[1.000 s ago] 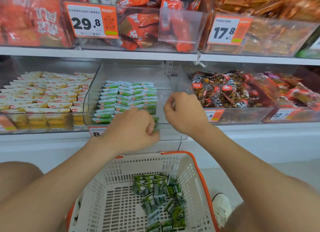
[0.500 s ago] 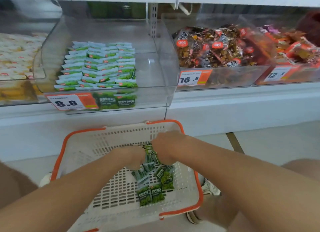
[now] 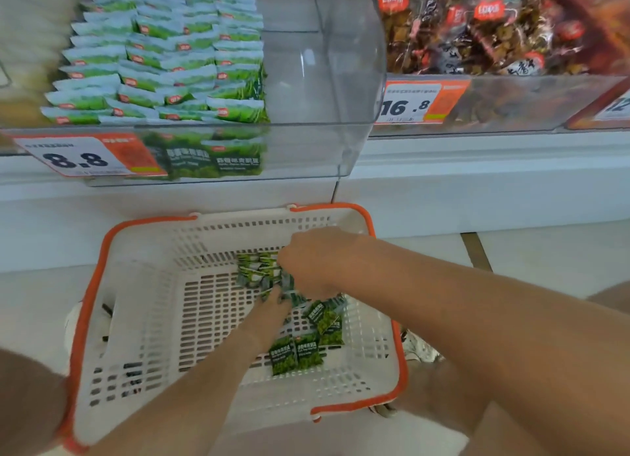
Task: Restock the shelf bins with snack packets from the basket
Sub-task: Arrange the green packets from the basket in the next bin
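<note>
Progress, do we reckon?

Partway; our bin [image 3: 324, 97] is stacked left, its right side bare; packets [image 3: 306, 348] remain mid-basket [image 3: 102, 251]; our right hand [image 3: 317, 264] clutches a bunch; left hand [image 3: 269, 310] grip, we cannot tell.

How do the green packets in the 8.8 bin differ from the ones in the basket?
The bin packets stand in neat overlapping rows; the basket packets lie in a loose heap. No hand touches the bin packets, while the left hand and right hand handle the basket packets. Both share the same green wrapper.
</note>
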A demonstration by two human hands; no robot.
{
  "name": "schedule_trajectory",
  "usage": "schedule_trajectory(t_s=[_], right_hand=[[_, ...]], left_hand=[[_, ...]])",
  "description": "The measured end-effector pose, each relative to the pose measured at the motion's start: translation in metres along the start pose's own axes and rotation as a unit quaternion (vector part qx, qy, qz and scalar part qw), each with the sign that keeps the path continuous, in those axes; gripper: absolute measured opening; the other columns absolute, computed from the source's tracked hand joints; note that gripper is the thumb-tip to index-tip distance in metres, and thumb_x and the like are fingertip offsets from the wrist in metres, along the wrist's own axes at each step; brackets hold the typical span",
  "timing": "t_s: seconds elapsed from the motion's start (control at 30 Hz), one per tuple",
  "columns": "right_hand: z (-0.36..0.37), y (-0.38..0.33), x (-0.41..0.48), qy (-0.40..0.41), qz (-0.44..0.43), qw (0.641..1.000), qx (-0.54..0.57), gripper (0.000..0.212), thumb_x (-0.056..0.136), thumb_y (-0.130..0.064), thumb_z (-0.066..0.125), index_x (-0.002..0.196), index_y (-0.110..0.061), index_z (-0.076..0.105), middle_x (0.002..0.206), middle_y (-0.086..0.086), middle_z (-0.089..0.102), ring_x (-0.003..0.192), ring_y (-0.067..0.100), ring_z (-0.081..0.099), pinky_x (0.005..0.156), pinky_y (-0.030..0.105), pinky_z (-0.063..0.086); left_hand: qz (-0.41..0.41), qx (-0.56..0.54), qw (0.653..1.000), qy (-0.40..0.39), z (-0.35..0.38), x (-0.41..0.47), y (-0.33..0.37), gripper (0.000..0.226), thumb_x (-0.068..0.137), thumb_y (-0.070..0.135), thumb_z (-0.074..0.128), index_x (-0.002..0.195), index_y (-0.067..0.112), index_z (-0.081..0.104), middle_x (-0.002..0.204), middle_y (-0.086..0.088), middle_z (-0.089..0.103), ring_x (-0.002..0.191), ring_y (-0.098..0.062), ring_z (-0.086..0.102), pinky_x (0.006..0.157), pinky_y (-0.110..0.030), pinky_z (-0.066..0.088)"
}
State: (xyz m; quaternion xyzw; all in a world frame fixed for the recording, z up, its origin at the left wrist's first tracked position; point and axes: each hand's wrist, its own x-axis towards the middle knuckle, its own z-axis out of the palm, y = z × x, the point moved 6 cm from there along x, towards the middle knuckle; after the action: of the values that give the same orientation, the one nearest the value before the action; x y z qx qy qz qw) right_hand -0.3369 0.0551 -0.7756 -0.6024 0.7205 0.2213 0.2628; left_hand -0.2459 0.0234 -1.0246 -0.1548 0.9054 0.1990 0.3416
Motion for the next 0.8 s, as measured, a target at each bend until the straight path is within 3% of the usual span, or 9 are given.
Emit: schedule_trajectory(t_s=[0.13, 0.27, 0.37, 0.47, 0.57, 0.63, 0.7, 0.73, 0.8], right_hand=[[0.005, 0.005, 0.005, -0.003, -0.005, 1.000, 0.017, 0.026, 0.102, -0.010, 0.050, 0.126, -0.009, 0.060, 0.090, 0.001, 0.048, 0.072, 0.017, 0.051, 0.050, 0.027, 0.035], [0.007, 0.007, 0.000, 0.003, -0.015, 0.999, 0.030, 0.022, 0.100, -0.010, 0.049, 0.119, -0.014, 0.058, 0.100, 0.003, 0.058, 0.078, 0.018, 0.056, 0.052, 0.028, 0.037], [0.009, 0.014, -0.007, -0.001, -0.004, 0.999, 0.047, 0.015, 0.097, -0.004, 0.049, 0.102, -0.017, 0.051, 0.091, 0.002, 0.056, 0.075, 0.019, 0.057, 0.058, 0.032, 0.047], [0.001, 0.027, -0.017, 0.019, 0.013, 0.998, 0.057, 0.012, 0.097, -0.004, 0.049, 0.091, -0.015, 0.049, 0.084, 0.000, 0.052, 0.078, 0.023, 0.059, 0.069, 0.040, 0.055], [-0.022, 0.038, -0.029, 0.072, 0.020, 0.991, 0.113, 0.027, 0.102, -0.023, 0.055, 0.078, -0.009, 0.052, 0.075, 0.002, 0.053, 0.080, 0.029, 0.063, 0.076, 0.043, 0.057], [-0.038, 0.038, -0.037, 0.081, 0.009, 0.988, 0.131, 0.045, 0.097, -0.043, 0.063, 0.070, -0.007, 0.059, 0.067, 0.006, 0.059, 0.071, 0.032, 0.063, 0.070, 0.039, 0.054], [-0.054, 0.037, -0.047, 0.071, 0.004, 0.985, 0.157, 0.054, 0.086, -0.060, 0.071, 0.080, -0.006, 0.073, 0.072, 0.005, 0.071, 0.069, 0.026, 0.071, 0.065, 0.036, 0.058], [-0.061, 0.036, -0.053, 0.057, 0.003, 0.981, 0.187, 0.055, 0.082, -0.063, 0.075, 0.082, -0.008, 0.075, 0.073, 0.001, 0.074, 0.067, 0.020, 0.073, 0.061, 0.032, 0.058], [-0.077, 0.032, -0.068, 0.049, -0.015, 0.966, 0.254, 0.049, 0.080, -0.059, 0.080, 0.076, -0.010, 0.074, 0.066, -0.005, 0.071, 0.064, 0.013, 0.073, 0.059, 0.026, 0.056]], left_hand=[[-0.013, -0.019, 0.998, 0.055, -0.014, 0.004, -0.007, 0.095, 0.087, -0.007, 0.065, 0.164, 0.017, 0.014, 0.168, -0.014, 0.009, 0.141, -0.042, 0.041, 0.112, -0.050, 0.043], [0.006, -0.112, 0.990, 0.084, -0.058, -0.006, -0.001, 0.052, 0.104, 0.008, 0.053, 0.152, 0.015, 0.036, 0.149, -0.016, 0.047, 0.123, -0.032, 0.057, 0.101, -0.042, 0.051], [0.043, -0.146, 0.984, 0.097, -0.096, -0.019, 0.000, 0.057, 0.103, 0.016, 0.059, 0.154, 0.023, 0.035, 0.152, -0.006, 0.050, 0.131, -0.024, 0.055, 0.109, -0.042, 0.048], [0.073, -0.133, 0.984, 0.092, -0.145, -0.048, 0.010, 0.054, 0.102, 0.034, 0.062, 0.152, 0.023, 0.045, 0.156, -0.001, 0.048, 0.141, -0.026, 0.046, 0.116, -0.043, 0.039], [0.117, -0.100, 0.984, 0.086, -0.196, -0.091, 0.026, 0.043, 0.098, 0.041, 0.065, 0.137, 0.023, 0.059, 0.138, -0.002, 0.061, 0.124, -0.026, 0.057, 0.102, -0.041, 0.047], [0.142, -0.078, 0.985, 0.066, -0.225, -0.127, 0.039, 0.027, 0.099, 0.040, 0.066, 0.118, 0.021, 0.064, 0.116, -0.002, 0.065, 0.106, -0.025, 0.061, 0.086, -0.037, 0.049], [0.166, -0.073, 0.980, 0.077, -0.253, -0.161, 0.050, 0.008, 0.100, 0.033, 0.066, 0.098, 0.027, 0.062, 0.094, 0.004, 0.064, 0.083, -0.016, 0.062, 0.068, -0.027, 0.048], [0.177, -0.095, 0.976, 0.085, -0.266, -0.177, 0.054, 0.007, 0.101, 0.030, 0.067, 0.097, 0.026, 0.062, 0.093, 0.005, 0.064, 0.079, -0.011, 0.066, 0.067, -0.025, 0.053], [0.186, -0.166, 0.963, 0.106, -0.287, -0.200, 0.055, 0.014, 0.099, 0.026, 0.069, 0.107, 0.015, 0.063, 0.103, -0.003, 0.066, 0.081, -0.016, 0.074, 0.073, -0.038, 0.063]])
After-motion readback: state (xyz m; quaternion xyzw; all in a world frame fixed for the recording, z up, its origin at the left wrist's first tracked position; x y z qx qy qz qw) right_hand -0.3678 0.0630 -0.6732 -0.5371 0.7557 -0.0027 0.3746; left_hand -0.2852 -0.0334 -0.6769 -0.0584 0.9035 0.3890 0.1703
